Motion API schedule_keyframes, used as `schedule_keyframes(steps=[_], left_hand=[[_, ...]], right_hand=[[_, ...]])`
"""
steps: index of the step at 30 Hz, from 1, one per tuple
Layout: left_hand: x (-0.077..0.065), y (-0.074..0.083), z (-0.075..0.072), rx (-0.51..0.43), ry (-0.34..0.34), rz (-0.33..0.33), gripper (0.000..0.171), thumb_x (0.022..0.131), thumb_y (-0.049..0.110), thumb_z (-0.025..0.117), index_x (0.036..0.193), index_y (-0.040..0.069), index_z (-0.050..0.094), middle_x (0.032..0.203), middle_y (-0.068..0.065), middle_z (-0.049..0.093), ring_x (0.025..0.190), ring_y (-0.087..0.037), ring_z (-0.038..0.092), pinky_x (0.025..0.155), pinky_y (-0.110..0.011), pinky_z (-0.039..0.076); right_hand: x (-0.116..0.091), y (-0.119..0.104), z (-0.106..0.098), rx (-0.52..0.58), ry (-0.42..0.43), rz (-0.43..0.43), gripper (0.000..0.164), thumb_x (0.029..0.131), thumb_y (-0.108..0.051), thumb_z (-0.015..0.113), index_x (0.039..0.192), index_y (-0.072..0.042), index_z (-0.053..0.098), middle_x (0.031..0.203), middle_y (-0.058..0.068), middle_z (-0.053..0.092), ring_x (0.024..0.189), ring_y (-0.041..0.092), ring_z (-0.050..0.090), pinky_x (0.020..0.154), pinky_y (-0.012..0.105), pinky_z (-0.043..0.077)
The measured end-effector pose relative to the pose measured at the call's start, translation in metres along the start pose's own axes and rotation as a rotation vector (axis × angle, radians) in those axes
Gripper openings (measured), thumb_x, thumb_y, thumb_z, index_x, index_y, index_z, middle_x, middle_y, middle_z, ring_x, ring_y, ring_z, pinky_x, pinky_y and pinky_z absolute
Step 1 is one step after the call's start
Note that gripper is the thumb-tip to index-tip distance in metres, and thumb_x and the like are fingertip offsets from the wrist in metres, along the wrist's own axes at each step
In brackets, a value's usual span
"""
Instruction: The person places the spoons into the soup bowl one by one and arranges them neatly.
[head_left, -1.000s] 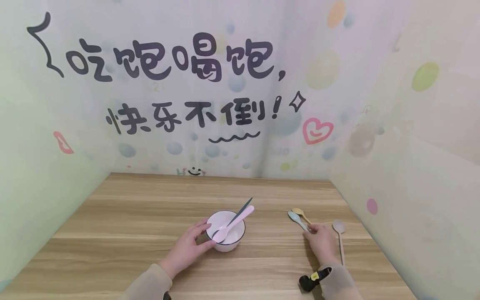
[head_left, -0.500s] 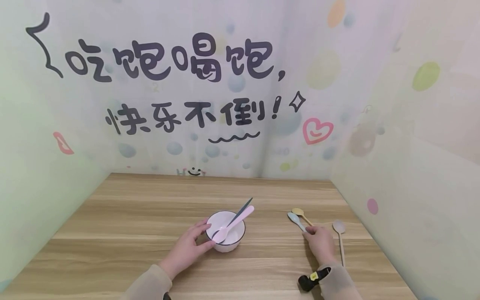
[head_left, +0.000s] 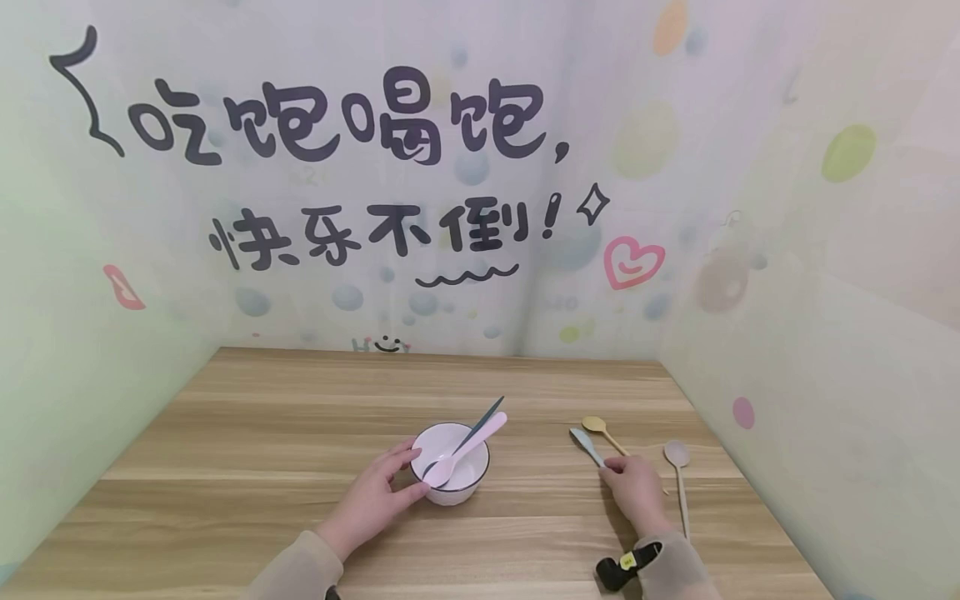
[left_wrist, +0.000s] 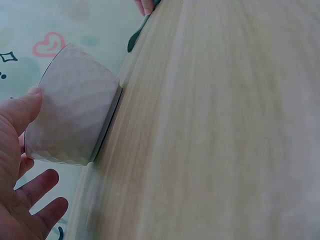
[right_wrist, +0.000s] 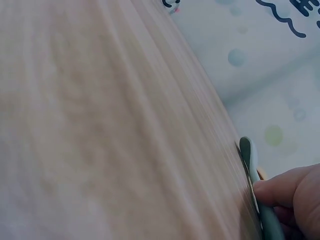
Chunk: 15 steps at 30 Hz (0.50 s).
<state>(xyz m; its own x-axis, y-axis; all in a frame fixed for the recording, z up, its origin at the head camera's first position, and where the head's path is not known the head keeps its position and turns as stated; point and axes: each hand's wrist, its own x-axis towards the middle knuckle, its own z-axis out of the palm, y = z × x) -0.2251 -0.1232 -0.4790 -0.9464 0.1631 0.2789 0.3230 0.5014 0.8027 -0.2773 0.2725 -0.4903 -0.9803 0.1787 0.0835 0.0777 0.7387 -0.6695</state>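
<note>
A white bowl (head_left: 450,495) with a dark rim stands upright on the wooden table. My left hand (head_left: 378,493) grips its left side, thumb and a finger at the rim; the faceted outer wall of the bowl (left_wrist: 75,107) fills part of the left wrist view. Inside lean a pink spoon (head_left: 471,446) and a dark utensil (head_left: 483,419), handles pointing up and right. On the right, my right hand (head_left: 637,493) pinches the handle of a light blue-green spoon (head_left: 586,446), its bowl turned edgewise. In the right wrist view the thumb lies against this spoon (right_wrist: 249,155), low along the tabletop.
A yellow spoon (head_left: 596,425) lies just beyond the right hand, its handle partly hidden by it. Farther right lies a beige spoon (head_left: 677,456) with a long handle. Printed walls (head_left: 322,308) border the table (head_left: 247,467) at the back and both sides.
The right hand has shifted slightly left, and the light blue-green spoon has moved with it and rolled toward its edge. The left hand and the bowl have stayed in place.
</note>
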Motion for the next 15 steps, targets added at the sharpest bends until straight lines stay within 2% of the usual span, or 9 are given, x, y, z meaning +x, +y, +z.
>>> schedule_keyframes(steps=[8, 15], left_hand=[[0.0000, 0.0002, -0.0005, 0.005, -0.002, 0.001, 0.057, 0.082, 0.032, 0.077, 0.127, 0.001, 0.060, 0.144, -0.014, 0.046, 0.132, -0.036, 0.042, 0.102, -0.051, 0.042], [-0.0004, 0.0005, -0.0007, 0.011, -0.001, 0.004, 0.057, 0.082, 0.032, 0.077, 0.127, 0.002, 0.060, 0.145, -0.013, 0.046, 0.132, -0.036, 0.042, 0.102, -0.050, 0.042]], right_hand=[[-0.0022, -0.0025, 0.0026, -0.029, -0.019, -0.025, 0.018, 0.089, -0.012, 0.066, 0.103, -0.002, 0.073, 0.094, 0.007, 0.069, 0.080, 0.018, 0.059, 0.066, 0.034, 0.049], [-0.0020, -0.0046, 0.0019, -0.029, -0.025, -0.034, 0.018, 0.092, -0.012, 0.062, 0.102, -0.003, 0.073, 0.080, 0.003, 0.065, 0.068, 0.017, 0.052, 0.056, 0.029, 0.043]])
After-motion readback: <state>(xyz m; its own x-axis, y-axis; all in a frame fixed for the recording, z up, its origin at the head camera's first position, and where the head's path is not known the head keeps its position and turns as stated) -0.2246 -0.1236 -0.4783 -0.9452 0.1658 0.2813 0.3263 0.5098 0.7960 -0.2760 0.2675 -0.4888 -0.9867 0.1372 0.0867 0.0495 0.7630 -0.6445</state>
